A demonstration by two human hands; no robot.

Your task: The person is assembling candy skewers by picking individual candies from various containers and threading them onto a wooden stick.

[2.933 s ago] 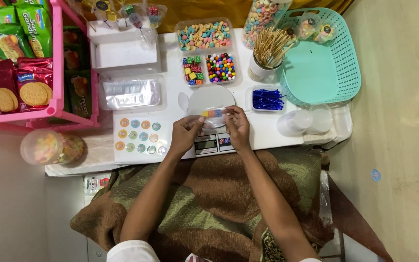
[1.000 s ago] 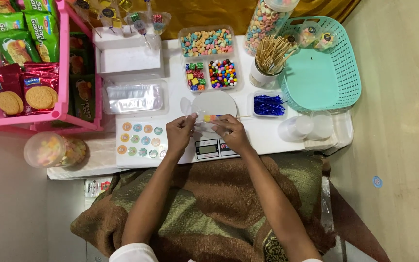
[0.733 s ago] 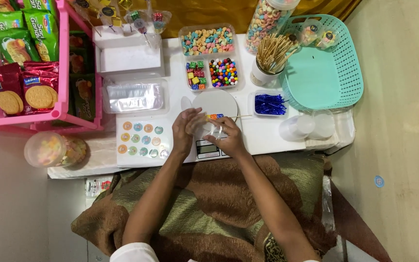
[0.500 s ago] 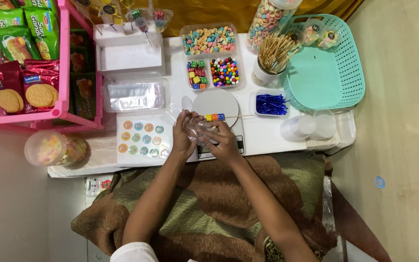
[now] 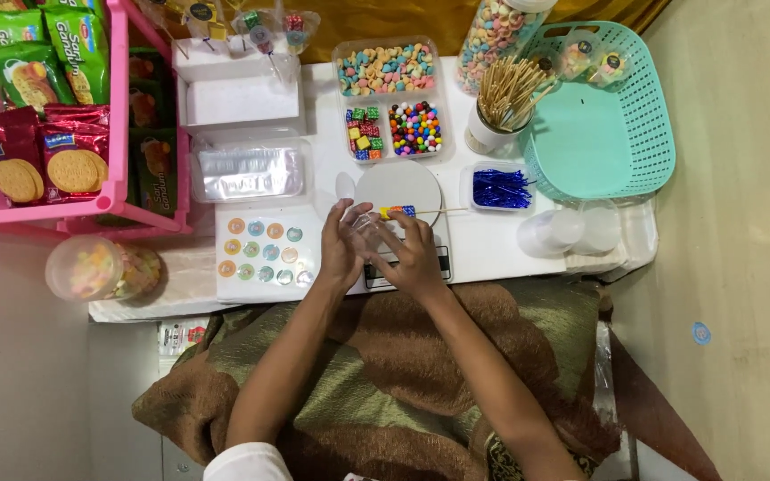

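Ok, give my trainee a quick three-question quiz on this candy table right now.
1. True or false: both hands meet over the kitchen scale.
2. What lies across the scale's round plate: A) candy skewer, B) spoon, C) scissors?
3. What stands in the white cup beside the teal basket?

Key: 1 true. 2 A, the candy skewer. 3 wooden sticks.

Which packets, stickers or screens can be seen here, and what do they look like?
Green snack packets: pink rack, top left, upright.
Red biscuit packets: below those, with round biscuits pictured.
Round sticker sheet: white, rows of coloured circles, left of the left hand.
Scale display: dark strip, partly under the right hand.
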